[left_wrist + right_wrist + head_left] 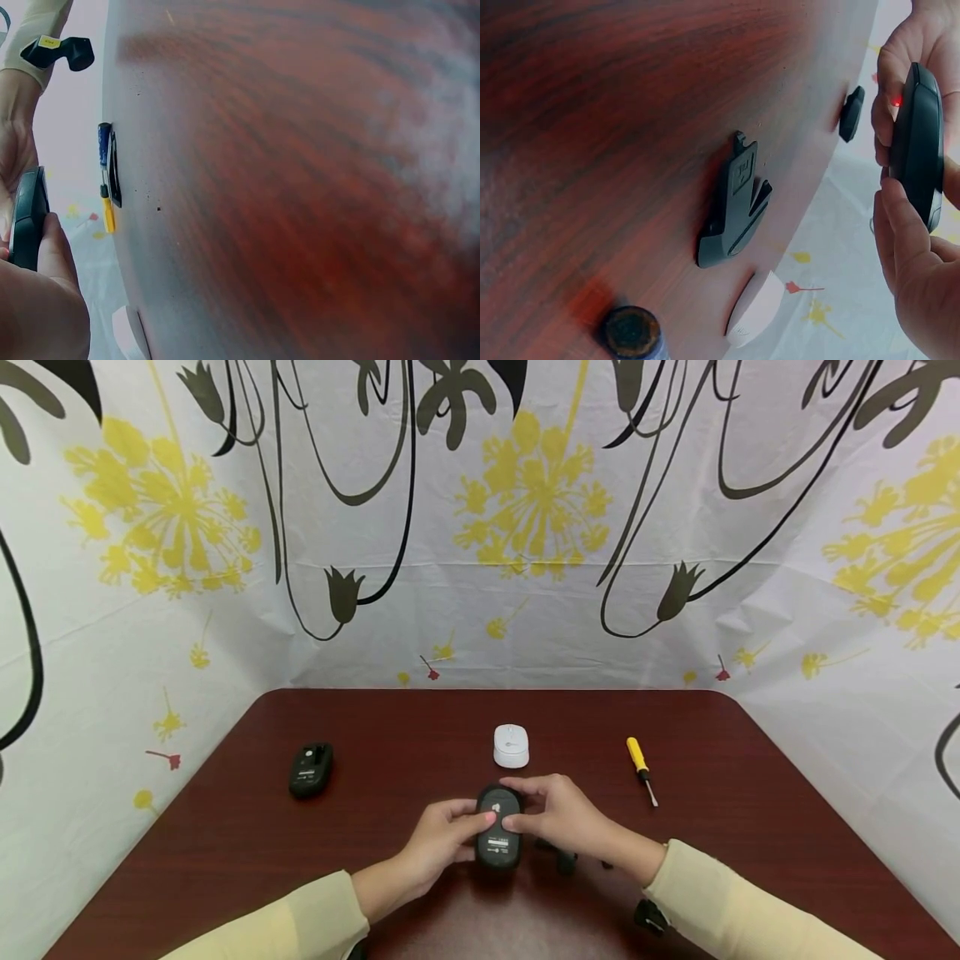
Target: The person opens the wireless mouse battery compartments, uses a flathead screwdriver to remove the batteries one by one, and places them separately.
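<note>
A black computer mouse (498, 847) is held above the table, its labelled underside turned toward the head camera. My left hand (429, 847) grips its left side, thumb over the underside. From the right, my right hand (567, 814) pinches the upper part between thumb and fingers. A red glow shows on the left thumb (898, 100). Beneath the held mouse (919, 146), in the right wrist view, a loose black cover piece (739, 206) lies on the table; the right hand partly hides it in the head view.
A second black mouse (311, 770) lies underside up at the left. The white mouse (512, 746) sits beyond the hands, and a yellow-handled screwdriver (638, 758) lies at the right. A blue-handled screwdriver (104, 142) shows in the left wrist view. Patterned cloth (480, 643) hangs behind the table.
</note>
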### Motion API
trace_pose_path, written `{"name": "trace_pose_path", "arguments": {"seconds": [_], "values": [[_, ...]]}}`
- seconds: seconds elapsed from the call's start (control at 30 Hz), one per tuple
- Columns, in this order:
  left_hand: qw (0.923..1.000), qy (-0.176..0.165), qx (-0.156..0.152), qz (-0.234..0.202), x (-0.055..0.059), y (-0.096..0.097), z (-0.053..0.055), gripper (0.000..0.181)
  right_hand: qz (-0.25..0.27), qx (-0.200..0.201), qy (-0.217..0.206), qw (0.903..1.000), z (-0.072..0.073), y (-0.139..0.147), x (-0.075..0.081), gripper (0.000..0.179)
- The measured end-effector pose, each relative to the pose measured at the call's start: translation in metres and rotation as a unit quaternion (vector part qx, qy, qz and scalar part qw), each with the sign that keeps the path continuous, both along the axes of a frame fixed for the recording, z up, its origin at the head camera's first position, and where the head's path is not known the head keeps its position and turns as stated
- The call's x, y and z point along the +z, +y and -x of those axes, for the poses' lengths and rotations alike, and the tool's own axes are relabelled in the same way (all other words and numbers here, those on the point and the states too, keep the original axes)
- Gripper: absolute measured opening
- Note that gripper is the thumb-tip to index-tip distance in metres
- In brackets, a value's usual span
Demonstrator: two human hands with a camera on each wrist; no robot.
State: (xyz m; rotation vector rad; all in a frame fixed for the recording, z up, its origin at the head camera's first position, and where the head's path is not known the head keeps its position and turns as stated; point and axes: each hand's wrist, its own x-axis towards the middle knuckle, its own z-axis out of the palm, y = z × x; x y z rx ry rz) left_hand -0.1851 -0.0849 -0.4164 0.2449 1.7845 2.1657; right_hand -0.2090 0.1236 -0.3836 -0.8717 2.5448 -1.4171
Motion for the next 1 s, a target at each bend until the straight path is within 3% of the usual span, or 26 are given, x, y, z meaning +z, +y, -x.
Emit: {"name": "trace_pose_path", "arguments": {"seconds": [0.4, 0.77, 1.0], "values": [[1.0, 0.006, 0.005, 0.006, -0.0019, 0.0001, 0.0004, 0.039, 0.02, 0.001, -0.025, 0.9995, 0.0019, 0.0005, -0.0022, 0.053], [1.0, 0.0, -0.004, 0.002, -0.0023, -0.0011, 0.0013, 0.041, 0.013, -0.029, 0.059, 0.9978, 0.002, -0.0013, 0.0002, 0.045], [0.9999, 0.003, -0.011, 0.007, -0.0014, -0.0019, 0.0016, 0.043, 0.044, -0.044, 0.059, 0.9963, 0.0016, -0.0012, 0.0037, 0.042]]}}
